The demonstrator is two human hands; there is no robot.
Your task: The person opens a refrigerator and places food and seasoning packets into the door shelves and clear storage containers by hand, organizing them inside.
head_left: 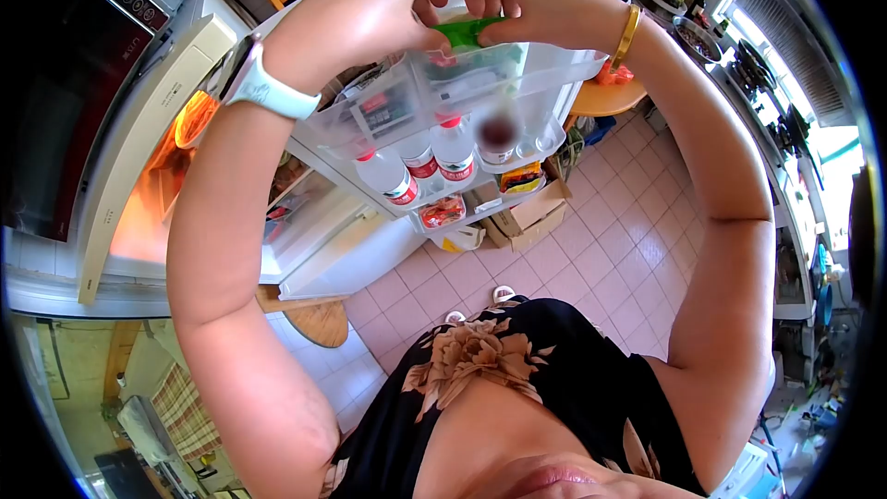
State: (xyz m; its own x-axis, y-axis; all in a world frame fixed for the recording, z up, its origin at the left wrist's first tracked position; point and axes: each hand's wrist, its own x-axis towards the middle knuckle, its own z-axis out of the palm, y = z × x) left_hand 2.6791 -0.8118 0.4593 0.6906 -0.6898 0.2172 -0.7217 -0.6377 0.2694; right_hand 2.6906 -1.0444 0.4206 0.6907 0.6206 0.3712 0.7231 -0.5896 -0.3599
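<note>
A small green packet is pinched between my two hands at the top of the opened fridge door. My left hand, with fingers curled, grips its left end. On the other end are the closed thumb and fingers of my right hand. Right below the packet is the clear upper door bin, with packaged items inside that I cannot make out. Red-capped bottles and a dark-topped jar stand on the shelf under it. What the packet contains is hidden.
The fridge door stands wide open over pink floor tiles. Below it sits a cardboard box. A round wooden table is behind the door. At right runs a counter with bottles and a pan; a microwave is at left.
</note>
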